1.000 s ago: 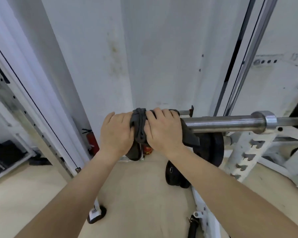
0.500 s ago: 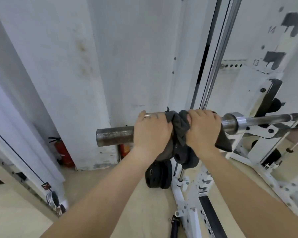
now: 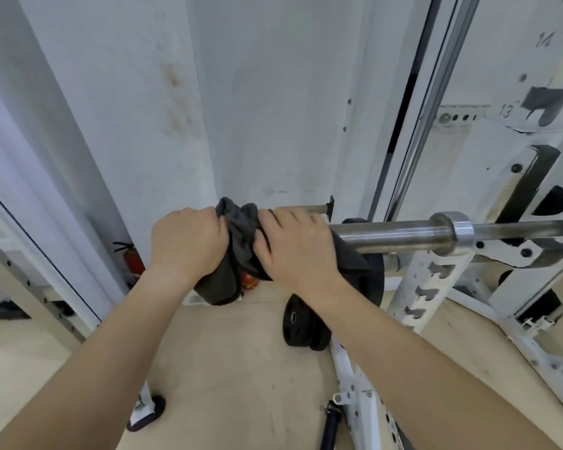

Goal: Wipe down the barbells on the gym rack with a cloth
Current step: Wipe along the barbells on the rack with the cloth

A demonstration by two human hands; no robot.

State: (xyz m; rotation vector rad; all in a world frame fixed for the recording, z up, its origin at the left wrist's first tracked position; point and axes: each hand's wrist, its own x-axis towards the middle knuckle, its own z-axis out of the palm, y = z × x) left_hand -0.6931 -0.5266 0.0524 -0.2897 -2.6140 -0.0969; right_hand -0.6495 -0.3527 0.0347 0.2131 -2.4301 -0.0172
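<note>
A steel barbell [image 3: 394, 236] lies level on the white rack [image 3: 433, 287], its sleeve pointing left toward me. A dark grey cloth [image 3: 238, 251] is bunched around the sleeve's left end and hangs below it. My left hand [image 3: 187, 243] clenches the cloth at the very tip of the sleeve. My right hand [image 3: 298, 246] grips the cloth-covered sleeve just to the right, knuckles up. The bar's end is hidden under cloth and hands. Bare sleeve runs right to the collar [image 3: 460, 233].
Black weight plates [image 3: 301, 326] lean on the floor below the bar, another plate [image 3: 376, 280] hangs on a rack peg. A red fire extinguisher [image 3: 134, 261] stands by the white wall. A chrome guide rod [image 3: 436, 102] rises on the right. White rack base tubes [image 3: 358, 397] cross the floor.
Both hands with the cloth have slid left along the sleeve to its end, covering the bare tip seen half a second ago and uncovering sleeve near the collar.
</note>
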